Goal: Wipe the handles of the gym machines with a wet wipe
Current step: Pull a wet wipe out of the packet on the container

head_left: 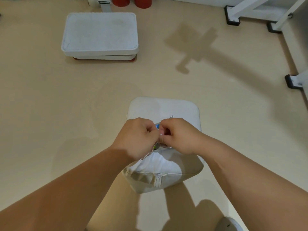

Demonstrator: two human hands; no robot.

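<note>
Here, a foil wet-wipe sachet [156,147] is pinched between the left grip [138,137] and the right grip [180,135], both curled tight on it. A white padded seat [163,106] is seen just beneath the grips, a white platform [100,34] well beyond.

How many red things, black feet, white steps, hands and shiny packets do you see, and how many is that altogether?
red cylinders: 2
black frame feet: 3
white step platforms, stacked: 2
Hands, left hand and right hand: 2
wipe packet, pinched by both hands: 1
Total: 10
</note>
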